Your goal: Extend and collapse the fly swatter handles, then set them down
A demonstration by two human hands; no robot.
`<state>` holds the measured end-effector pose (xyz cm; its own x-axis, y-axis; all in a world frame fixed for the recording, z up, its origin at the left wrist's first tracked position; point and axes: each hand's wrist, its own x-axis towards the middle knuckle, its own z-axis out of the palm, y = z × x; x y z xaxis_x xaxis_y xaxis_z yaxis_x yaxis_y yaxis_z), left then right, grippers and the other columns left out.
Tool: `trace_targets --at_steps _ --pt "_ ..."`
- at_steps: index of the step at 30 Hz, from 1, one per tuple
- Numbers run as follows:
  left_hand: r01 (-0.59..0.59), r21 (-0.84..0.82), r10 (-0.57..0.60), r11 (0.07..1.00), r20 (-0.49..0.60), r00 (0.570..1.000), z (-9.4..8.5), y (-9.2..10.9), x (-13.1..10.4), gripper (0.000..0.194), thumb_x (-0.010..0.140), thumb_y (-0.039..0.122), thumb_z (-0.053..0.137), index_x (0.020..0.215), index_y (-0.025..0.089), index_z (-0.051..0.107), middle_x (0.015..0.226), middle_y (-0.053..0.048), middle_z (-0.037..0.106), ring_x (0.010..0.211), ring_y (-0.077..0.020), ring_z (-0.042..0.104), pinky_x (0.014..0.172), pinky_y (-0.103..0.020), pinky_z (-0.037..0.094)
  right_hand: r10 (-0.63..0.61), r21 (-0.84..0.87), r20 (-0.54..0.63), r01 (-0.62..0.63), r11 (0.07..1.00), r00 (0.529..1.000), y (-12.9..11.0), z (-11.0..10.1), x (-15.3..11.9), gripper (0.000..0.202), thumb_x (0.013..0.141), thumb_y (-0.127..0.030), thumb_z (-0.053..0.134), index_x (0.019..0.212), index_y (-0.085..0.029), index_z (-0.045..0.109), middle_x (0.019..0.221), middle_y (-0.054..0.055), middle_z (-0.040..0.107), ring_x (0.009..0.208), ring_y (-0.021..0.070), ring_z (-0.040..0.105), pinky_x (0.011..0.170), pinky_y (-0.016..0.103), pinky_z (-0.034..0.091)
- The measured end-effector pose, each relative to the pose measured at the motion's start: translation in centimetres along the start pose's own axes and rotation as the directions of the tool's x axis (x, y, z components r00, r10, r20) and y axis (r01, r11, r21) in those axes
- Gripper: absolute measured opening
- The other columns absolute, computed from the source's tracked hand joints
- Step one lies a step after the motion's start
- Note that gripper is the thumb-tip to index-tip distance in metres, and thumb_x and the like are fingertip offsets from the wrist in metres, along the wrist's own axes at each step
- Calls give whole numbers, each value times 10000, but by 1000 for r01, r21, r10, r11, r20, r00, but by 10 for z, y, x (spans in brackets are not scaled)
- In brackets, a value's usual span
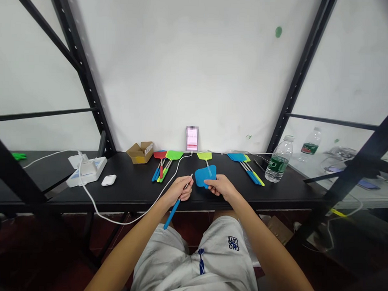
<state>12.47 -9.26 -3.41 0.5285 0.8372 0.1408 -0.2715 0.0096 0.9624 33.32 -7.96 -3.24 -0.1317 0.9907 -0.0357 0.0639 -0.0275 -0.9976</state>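
The left hand (180, 189) closes its fingers around a blue-handled rod (172, 213), whose grip slants down toward the lap while the bare tip pokes up past the fingers. The right hand (220, 186) pinches a blue swatter head (201, 177) between thumb and fingers at its lower edge. Rod and head are near each other above the front of the black table (122, 194), the tip just beside the head's left edge.

The clearest writing is on the pale shorts (222, 248): a small dark blue print, upside down from this view, in which "CHO" and "LATE" can be made out. A clear bottle (278, 161) on the right of the table wears a green label with white marks too small to read; a second bottle (310, 145), beyond the metal frame, has a similar green band. The open cardboard box (139, 154) carries a white sticker, its print illegible. The phone (192, 138) against the wall shows a pinkish, pixelated screen.

Red and green swatters (173, 155) lie left of the phone, a yellow-green swatter (204, 155) behind the blue head, and blue and green swatters (236, 157) to the right.
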Motion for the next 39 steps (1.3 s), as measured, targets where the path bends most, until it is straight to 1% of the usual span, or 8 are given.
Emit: trace_targets --at_steps 5,10,15,21,26,32,36,39 --pt "-2 -1 2 1000 1 1000 0 -1 2 300 903 439 510 747 187 464 403 112 279 294 -50 207 295 -164 203 20 68 -32 -17 998 999 -2 12 -5 174 716 -178 693 696 -168 521 625 52 672 411 97 543 313 174 331" --pt "9 6 -9 1000 -44 999 2 0 2 306 887 452 525 751 187 457 404 114 283 298 -48 217 307 -161 205 28 189 -82 -12 982 996 -12 14 -13 126 743 -134 658 813 -148 554 833 106 714 624 160 689 482 212 503" --pt "12 24 -10 1000 -65 998 6 3 0 342 885 498 513 769 184 447 429 108 308 323 -46 238 327 -158 211 -91 24 -27 91 996 996 -15 27 -20 107 793 -249 642 770 -154 601 769 70 693 552 123 643 404 179 419" --pt "107 206 -130 973 100 986 13 6 -6 384 889 542 504 781 175 466 454 101 332 341 -26 171 328 -157 146 -239 -95 118 250 963 964 -8 38 -24 401 867 -501 539 639 -173 580 497 -14 549 357 70 475 360 181 323" --pt "156 258 -203 953 164 965 25 11 -12 376 892 541 495 828 171 486 490 101 334 358 -21 166 347 -162 127 -310 -197 189 345 918 932 -7 32 -24 433 891 -482 484 586 -179 540 543 3 599 366 66 445 395 196 323" --pt "129 422 -218 897 171 961 25 33 -23 319 873 455 538 992 159 534 637 35 514 462 -73 463 411 -181 348 -325 -86 -20 322 943 946 -20 9 -21 430 827 -512 562 559 -201 435 438 -39 449 364 76 401 384 211 276" --pt "164 585 -293 794 133 947 14 44 -26 342 873 467 517 985 147 565 645 23 541 439 -72 452 390 -182 304 -297 49 -196 312 949 934 -29 -9 -18 453 802 -527 596 564 -213 371 440 -62 354 358 68 350 358 211 213" --pt "167 612 -279 773 93 956 9 45 -26 346 878 478 503 930 144 576 618 37 498 422 -52 378 399 -179 267 -252 132 -236 288 949 939 -30 -12 -17 474 786 -546 614 567 -217 354 453 -69 329 357 64 338 349 207 187"
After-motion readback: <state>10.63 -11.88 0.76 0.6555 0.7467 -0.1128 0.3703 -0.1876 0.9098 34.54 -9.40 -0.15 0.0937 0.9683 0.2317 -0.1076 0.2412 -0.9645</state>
